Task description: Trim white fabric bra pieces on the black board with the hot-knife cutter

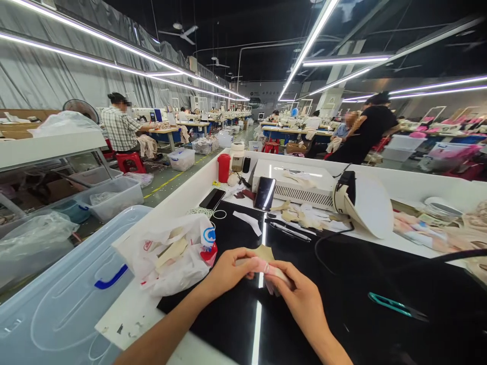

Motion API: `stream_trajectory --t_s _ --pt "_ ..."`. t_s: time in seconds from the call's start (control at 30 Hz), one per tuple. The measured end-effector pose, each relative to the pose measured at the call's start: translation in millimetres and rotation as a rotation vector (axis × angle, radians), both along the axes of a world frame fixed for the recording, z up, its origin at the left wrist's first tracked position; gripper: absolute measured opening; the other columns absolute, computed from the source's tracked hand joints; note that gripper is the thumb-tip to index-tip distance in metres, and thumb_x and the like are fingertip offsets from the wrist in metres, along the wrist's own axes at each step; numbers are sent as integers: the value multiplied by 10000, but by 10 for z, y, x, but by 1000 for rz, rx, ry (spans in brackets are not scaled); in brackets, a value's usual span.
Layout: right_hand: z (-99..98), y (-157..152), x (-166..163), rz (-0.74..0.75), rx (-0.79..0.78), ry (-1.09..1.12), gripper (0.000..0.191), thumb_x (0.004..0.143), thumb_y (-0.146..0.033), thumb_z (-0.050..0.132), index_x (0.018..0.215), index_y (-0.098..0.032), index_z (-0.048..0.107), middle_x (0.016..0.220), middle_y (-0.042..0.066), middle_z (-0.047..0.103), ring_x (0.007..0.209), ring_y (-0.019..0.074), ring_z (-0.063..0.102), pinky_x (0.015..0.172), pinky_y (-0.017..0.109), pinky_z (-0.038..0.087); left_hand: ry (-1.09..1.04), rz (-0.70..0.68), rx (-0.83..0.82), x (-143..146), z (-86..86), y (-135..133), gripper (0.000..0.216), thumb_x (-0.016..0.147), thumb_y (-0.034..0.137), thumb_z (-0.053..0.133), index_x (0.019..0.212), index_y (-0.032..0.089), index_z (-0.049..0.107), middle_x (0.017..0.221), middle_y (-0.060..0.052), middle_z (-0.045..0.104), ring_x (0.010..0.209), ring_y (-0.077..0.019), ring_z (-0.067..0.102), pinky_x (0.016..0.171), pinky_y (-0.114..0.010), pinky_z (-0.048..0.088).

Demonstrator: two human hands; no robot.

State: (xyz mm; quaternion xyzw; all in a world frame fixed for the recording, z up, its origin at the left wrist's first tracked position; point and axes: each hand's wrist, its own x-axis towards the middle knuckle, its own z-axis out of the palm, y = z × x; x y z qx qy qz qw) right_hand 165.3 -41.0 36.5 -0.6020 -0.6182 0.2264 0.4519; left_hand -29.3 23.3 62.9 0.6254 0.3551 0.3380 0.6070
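My left hand [230, 268] and my right hand [300, 296] meet over a glossy black worktop [342, 284]. Both pinch a small pink and beige fabric piece [264, 263] between their fingertips. A tan pointed part of the piece sticks up behind my fingers. To the left lies a white plastic bag [171, 256] with beige cut pieces inside.
Teal-handled scissors [395, 305] lie at right. A white lamp head [365, 203], a white machine [300, 185], two phones [264, 193], a pen [289, 231], a red cup [223, 167] and loose cut pieces sit behind. A clear lidded bin [64, 299] stands at left. Other people work at distant tables.
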Motion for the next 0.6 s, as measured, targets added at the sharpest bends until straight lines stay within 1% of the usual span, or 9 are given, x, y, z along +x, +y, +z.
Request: stream_trajectory --t_s 0.07,0.17,0.23,0.3,0.37,0.43,0.47,0.53,0.6 --pt "13 6 -2 -53 -16 21 312 850 -554 668 937 -265 748 815 -4 749 675 188 654 631 261 500 -32 73 -110 7 -58 44 349 882 456 672 1026 138 685 926 -35 672 754 -123 625 743 -275 550" --pt "38 5 -13 -149 -26 53 374 825 -598 670 934 -248 743 792 6 749 662 193 657 603 259 497 -35 125 -183 18 -116 75 421 897 528 633 1060 140 624 1002 -66 664 802 -128 657 733 -273 565" --pt "53 -1 -23 -199 -27 64 403 813 -623 672 928 -242 738 796 16 757 665 201 671 600 262 511 -19 76 -258 25 -122 56 482 877 583 641 1044 131 619 973 -82 683 750 -130 678 706 -277 563" --pt "55 -7 -37 -224 -22 76 413 814 -632 670 928 -240 734 817 30 770 677 215 693 594 268 526 8 -37 -341 37 -114 4 559 819 639 683 994 109 650 917 -108 710 714 -157 702 697 -303 566" --pt "35 -14 -55 -209 -15 85 402 830 -621 660 936 -239 730 832 46 778 691 228 713 584 272 538 17 -171 -411 59 -109 -65 621 751 687 725 940 97 688 928 -139 726 766 -202 730 748 -346 573" --pt "-11 -22 -76 -174 -6 76 375 852 -598 644 941 -242 723 821 51 777 687 232 721 581 275 552 -31 -265 -432 91 -117 -132 644 741 715 722 967 113 713 1028 -146 725 892 -229 736 863 -391 562" --pt "-42 -27 -88 -153 -3 59 355 861 -581 639 949 -247 719 818 48 775 685 230 723 587 275 561 -69 -286 -426 109 -125 -158 637 762 715 707 1014 131 714 1080 -136 716 965 -231 724 929 -408 541" --pt "-107 -39 -111 -117 0 10 317 875 -551 625 971 -261 712 825 36 776 680 219 728 594 269 572 -139 -283 -408 141 -145 -193 603 810 688 689 1102 160 699 1135 -116 703 1075 -225 687 1029 -433 488" --pt "-158 -51 -134 -99 1 -46 298 887 -531 608 1013 -279 704 868 24 781 702 213 739 605 264 581 -187 -262 -418 168 -163 -205 582 828 658 696 1129 160 686 1123 -114 705 1109 -225 667 1065 -445 459"
